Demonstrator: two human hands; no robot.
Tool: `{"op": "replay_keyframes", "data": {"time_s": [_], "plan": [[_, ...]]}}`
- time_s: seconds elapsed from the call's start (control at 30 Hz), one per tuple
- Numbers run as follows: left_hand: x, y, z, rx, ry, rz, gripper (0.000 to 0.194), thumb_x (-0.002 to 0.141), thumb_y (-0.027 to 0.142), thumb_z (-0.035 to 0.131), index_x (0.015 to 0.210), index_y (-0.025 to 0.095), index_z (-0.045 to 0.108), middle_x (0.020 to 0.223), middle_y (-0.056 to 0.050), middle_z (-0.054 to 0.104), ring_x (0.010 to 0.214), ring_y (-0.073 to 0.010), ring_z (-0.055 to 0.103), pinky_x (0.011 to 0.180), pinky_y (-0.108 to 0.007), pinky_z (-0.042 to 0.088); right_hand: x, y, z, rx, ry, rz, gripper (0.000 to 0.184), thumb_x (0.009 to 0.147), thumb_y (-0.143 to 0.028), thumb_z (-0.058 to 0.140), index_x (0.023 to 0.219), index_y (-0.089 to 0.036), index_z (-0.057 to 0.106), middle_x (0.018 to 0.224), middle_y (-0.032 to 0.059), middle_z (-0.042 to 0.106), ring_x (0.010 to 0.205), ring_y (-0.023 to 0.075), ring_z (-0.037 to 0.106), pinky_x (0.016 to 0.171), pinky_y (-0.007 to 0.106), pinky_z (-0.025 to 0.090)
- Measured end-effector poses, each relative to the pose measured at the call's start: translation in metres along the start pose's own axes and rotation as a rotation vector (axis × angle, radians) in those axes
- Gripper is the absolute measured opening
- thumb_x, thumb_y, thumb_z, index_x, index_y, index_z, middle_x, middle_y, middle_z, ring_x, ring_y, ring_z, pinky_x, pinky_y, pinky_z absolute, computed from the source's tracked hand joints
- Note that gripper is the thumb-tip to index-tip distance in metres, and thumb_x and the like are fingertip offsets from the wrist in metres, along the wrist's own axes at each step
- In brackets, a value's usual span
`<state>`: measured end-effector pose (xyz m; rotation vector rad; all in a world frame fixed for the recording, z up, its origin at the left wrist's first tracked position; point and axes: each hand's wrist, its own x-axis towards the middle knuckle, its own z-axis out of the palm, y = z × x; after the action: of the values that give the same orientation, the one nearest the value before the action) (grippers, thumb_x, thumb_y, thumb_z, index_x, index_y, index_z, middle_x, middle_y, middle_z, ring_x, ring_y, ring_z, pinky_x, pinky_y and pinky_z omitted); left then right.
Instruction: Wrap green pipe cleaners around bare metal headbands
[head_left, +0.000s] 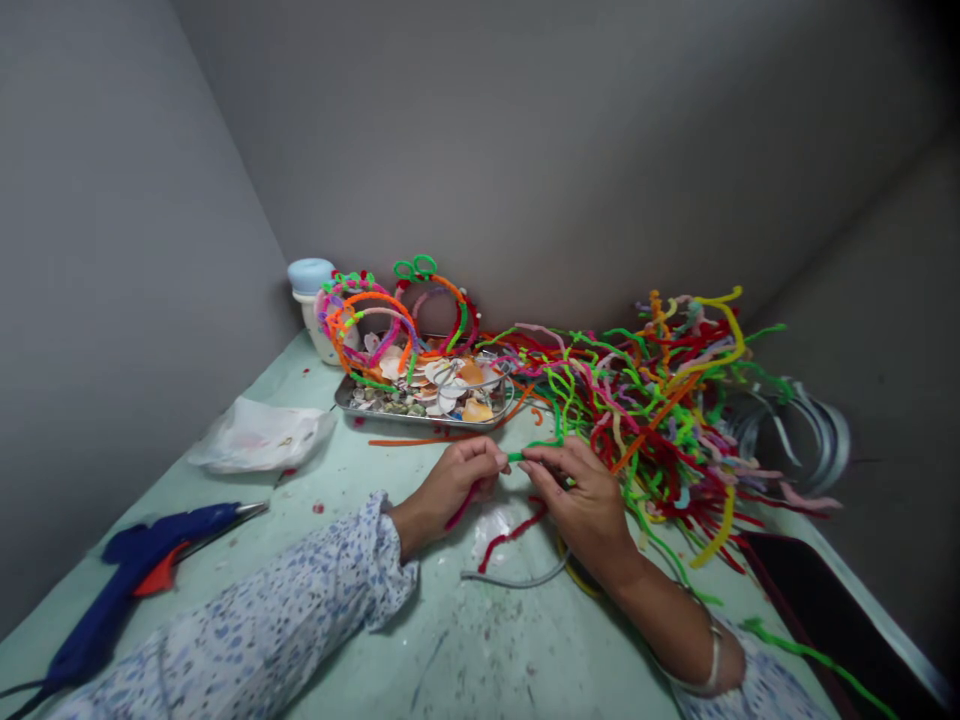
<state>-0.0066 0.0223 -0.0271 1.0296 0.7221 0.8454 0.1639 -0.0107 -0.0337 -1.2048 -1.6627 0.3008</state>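
Note:
A green pipe cleaner (515,457) spans the small gap between my two hands, its far part rising behind my right fingers. My left hand (461,482) pinches one end between thumb and forefinger. A dark magenta fuzzy strip (463,505) shows under its curled fingers; whether it joins the green one is hidden. My right hand (589,500) pinches the green pipe cleaner with thumb and fingertips. Below the hands lie a red pipe cleaner (512,538) and a grey, curved, band-like strip (517,582), partly under my right wrist.
A metal tray (420,420) of shells stands behind, with colourful fuzzy headbands (375,300) and a blue-lidded bottle (319,320). Right: a heap of pipe cleaners (645,390), metal bands (825,440) and a dark flat device (832,610). Left: a blue glue gun (142,570) and plastic bag (259,435).

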Motion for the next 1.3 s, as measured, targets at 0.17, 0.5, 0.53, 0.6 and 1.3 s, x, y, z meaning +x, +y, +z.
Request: {"op": "replay_keyframes", "data": {"time_s": [0.17,0.5,0.53,0.6,1.3], "plan": [[-0.0002,-0.0006,0.0002,-0.003,0.002,0.000,0.020,0.074,0.031,0.066,0.067,0.016,0.054,0.047,0.008,0.038,0.044,-0.0061,0.028,0.046,-0.021,0.021,0.0009,0.0002,-0.0007,-0.012,0.007,0.001,0.011,0.086,-0.027,0.063,0.092,-0.024,0.073,0.079,0.0028,0.059,0.073,0.0163,0.056,0.065,0.029,0.049],[-0.0002,-0.0010,-0.0008,-0.012,-0.024,0.010,0.018,0.076,0.028,0.065,0.068,0.016,0.055,0.048,0.007,0.039,0.044,-0.0062,0.029,0.046,-0.022,0.021,0.0023,0.0004,-0.0009,0.044,-0.064,0.045,0.010,0.088,-0.026,0.060,0.092,-0.022,0.069,0.085,0.0036,0.062,0.080,0.0175,0.060,0.073,0.030,0.048],[-0.0002,-0.0011,-0.0008,-0.011,-0.023,0.014,0.018,0.076,0.028,0.065,0.068,0.016,0.055,0.048,0.007,0.039,0.044,-0.0062,0.029,0.046,-0.022,0.021,0.0024,0.0000,-0.0009,0.044,-0.074,0.050,0.010,0.089,-0.026,0.060,0.092,-0.022,0.069,0.086,0.0037,0.062,0.082,0.0178,0.060,0.074,0.031,0.048],[-0.0003,-0.0012,-0.0006,-0.007,-0.017,0.015,0.018,0.076,0.029,0.065,0.068,0.016,0.055,0.048,0.007,0.039,0.045,-0.0063,0.030,0.047,-0.022,0.022,0.0026,-0.0010,-0.0011,0.044,-0.092,0.063,0.010,0.089,-0.026,0.059,0.092,-0.022,0.068,0.088,0.0039,0.062,0.083,0.0182,0.060,0.076,0.031,0.048],[0.0002,-0.0021,-0.0018,-0.011,-0.030,0.019,0.018,0.078,0.027,0.064,0.068,0.016,0.055,0.047,0.007,0.039,0.045,-0.0062,0.029,0.046,-0.022,0.020,0.0007,0.0000,0.0005,-0.001,-0.050,0.033,0.008,0.089,-0.026,0.059,0.091,-0.022,0.065,0.089,0.0035,0.061,0.084,0.0175,0.059,0.076,0.030,0.047]]}}
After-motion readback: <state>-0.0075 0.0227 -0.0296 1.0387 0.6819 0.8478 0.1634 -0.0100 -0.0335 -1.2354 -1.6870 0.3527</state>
